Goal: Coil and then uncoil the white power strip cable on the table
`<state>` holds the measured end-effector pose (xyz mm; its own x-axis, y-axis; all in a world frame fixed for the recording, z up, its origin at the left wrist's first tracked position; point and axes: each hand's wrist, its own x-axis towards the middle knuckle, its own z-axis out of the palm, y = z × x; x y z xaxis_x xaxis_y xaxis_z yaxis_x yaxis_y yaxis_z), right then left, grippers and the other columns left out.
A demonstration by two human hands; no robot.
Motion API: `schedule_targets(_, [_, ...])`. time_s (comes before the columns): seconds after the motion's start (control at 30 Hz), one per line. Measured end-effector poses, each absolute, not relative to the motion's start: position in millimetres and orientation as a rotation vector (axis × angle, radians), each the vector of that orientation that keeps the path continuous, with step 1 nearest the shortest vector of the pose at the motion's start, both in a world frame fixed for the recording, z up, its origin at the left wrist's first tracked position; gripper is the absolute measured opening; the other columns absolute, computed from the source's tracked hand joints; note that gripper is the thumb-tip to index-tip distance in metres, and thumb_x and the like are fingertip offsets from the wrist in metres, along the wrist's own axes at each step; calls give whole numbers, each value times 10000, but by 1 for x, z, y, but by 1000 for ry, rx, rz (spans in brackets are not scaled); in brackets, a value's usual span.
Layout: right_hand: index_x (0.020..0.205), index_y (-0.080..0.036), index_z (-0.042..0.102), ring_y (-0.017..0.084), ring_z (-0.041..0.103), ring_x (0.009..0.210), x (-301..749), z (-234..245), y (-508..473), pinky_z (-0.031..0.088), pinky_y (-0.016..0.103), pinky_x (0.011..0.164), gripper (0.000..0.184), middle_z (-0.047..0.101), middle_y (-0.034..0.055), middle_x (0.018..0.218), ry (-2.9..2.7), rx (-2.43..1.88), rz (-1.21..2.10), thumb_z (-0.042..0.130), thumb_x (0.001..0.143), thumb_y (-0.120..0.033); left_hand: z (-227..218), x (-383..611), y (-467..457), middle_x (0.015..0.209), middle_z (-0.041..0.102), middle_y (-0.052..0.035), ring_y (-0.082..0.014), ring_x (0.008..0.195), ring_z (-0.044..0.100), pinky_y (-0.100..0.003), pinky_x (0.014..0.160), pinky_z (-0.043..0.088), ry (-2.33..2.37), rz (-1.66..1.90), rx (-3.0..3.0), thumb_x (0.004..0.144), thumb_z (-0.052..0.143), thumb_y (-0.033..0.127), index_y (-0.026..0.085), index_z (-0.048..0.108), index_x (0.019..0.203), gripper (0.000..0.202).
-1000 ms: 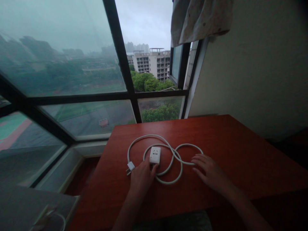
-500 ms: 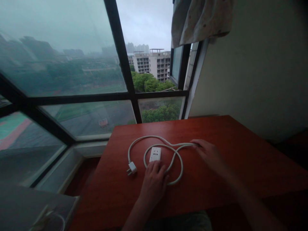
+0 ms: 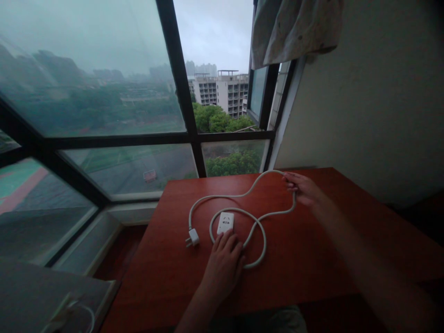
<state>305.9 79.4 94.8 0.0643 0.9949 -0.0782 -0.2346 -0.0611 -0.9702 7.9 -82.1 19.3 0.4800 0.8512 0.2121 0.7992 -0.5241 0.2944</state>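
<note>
A white power strip (image 3: 226,222) lies on the reddish-brown table (image 3: 156,273), its far end with socket holes showing. My left hand (image 3: 225,259) covers its near end, fingers curled over it. A pale cable (image 3: 263,249) loops around the strip and crosses itself on the right. At the cable's left end a white plug (image 3: 193,237) rests on the wood, prongs pointing left. Off to the right, my right hand (image 3: 301,187) is closed on a bend of the cable, raised a little above the tabletop.
Beyond the table stand dark-framed windows (image 3: 138,141), with a curtain (image 3: 294,32) hanging at the upper right. A plain wall (image 3: 374,101) rises on the right. At lower left is a grey ledge (image 3: 45,296) with a white cord (image 3: 90,314) on it.
My right hand has moved away toward the window and up, pulling the cable bend with it and opening a wider loop. My left hand stays on the power strip.
</note>
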Motion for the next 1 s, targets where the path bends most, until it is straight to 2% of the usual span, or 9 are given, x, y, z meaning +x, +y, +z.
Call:
schedule_targets(0.17, [756, -186, 599, 74, 383, 478, 315, 89, 89, 260, 176, 352, 192, 568, 9, 686, -1016, -1172, 1236, 697, 659, -319, 19, 7, -83, 1314, 537, -72, -270, 1369, 330, -531, 1136, 280, 1431, 518, 2556, 900, 481, 219, 251, 576, 1166, 284])
schedule_targets(0.27, [805, -188, 615, 81, 426, 486, 309, 91, 91, 314, 190, 396, 198, 595, 5, 690, -1060, -1195, 1122, 657, 650, -302, 18, 5, -85, 1341, 519, -78, -284, 1382, 306, -539, 1140, 267, 1407, 505, 2556, 896, 515, 298, 256, 553, 1219, 327])
schedule_targets(0.4, [901, -198, 662, 159, 608, 748, 289, 109, 90, 475, 275, 665, 245, 670, 23, 820, -1428, -1174, 858, 578, 675, -241, 16, 2, -85, 1365, 500, -75, -289, 1399, 269, -529, 1153, 241, 1384, 477, 2566, 889, 526, 413, 266, 520, 1273, 411])
schedule_targets(0.5, [797, -217, 703, 207, 592, 964, 272, 132, 83, 457, 359, 864, 184, 671, 39, 953, -1947, -1067, 555, 525, 752, -215, 15, 4, -84, 1368, 497, -83, -295, 1391, 285, -531, 1153, 232, 1413, 450, 2575, 894, 515, 413, 255, 511, 1287, 423])
schedule_targets(0.57, [730, -221, 713, 234, 546, 1053, 263, 148, 75, 422, 385, 929, 207, 653, 53, 1013, -2172, -1026, 268, 519, 800, -212, 15, 7, -81, 1357, 506, -94, -302, 1379, 304, -536, 1149, 230, 1472, 435, 2566, 891, 522, 386, 235, 515, 1280, 418])
schedule_targets(0.67, [805, -222, 730, 265, 547, 1032, 256, 161, 61, 435, 380, 885, 198, 665, 77, 952, -2224, -1220, -61, 538, 848, -246, 15, 13, -74, 1337, 515, -110, -319, 1359, 331, -550, 1133, 240, 1586, 452, 2541, 871, 553, 329, 214, 525, 1258, 405])
schedule_targets(0.73, [938, -234, 721, 253, 597, 935, 256, 161, 53, 460, 351, 805, 211, 690, 72, 900, -2183, -1378, -97, 524, 869, -258, 15, 16, -70, 1319, 521, -114, -331, 1345, 346, -564, 1120, 248, 1633, 478, 2536, 857, 570, 309, 211, 530, 1243, 400])
schedule_targets(0.87, [993, -236, 701, 203, 660, 753, 264, 149, 41, 479, 295, 680, 264, 728, 44, 861, -2085, -1445, 193, 469, 867, -228, 15, 18, -66, 1300, 527, -114, -340, 1341, 346, -576, 1109, 249, 1638, 517, 2536, 844, 589, 300, 218, 547, 1208, 375])
schedule_targets(1.0, [905, -215, 694, 190, 675, 698, 276, 133, 30, 507, 283, 625, 254, 735, 41, 842, -1895, -1482, 499, 482, 875, -353, 22, 8, -61, 1310, 530, -88, -298, 1293, 417, -501, 1075, 343, 1573, 563, 2534, 854, 572, 277, 248, 589, 1134, 282])
